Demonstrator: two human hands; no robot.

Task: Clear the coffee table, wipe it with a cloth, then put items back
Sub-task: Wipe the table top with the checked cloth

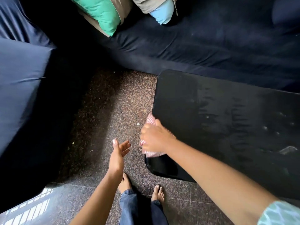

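The black glossy coffee table [219, 114] fills the right half of the view, bare, with wet streaks and a few pale specks on its top. My right hand [155, 137] presses a red-and-white checked cloth [151, 120] against the table's left edge, and the cloth hangs partly over the side. My left hand [118, 153] is held open just left of the table, palm turned up, cupped below the edge, holding nothing.
A dark blue sofa [203, 46] runs along the back with a green cushion [103, 12] and a light blue cushion [164, 12]. A dark blue armchair [24, 95] stands at the left. Speckled stone floor [110, 111] lies between them, with crumbs; my bare feet [158, 193] are below.
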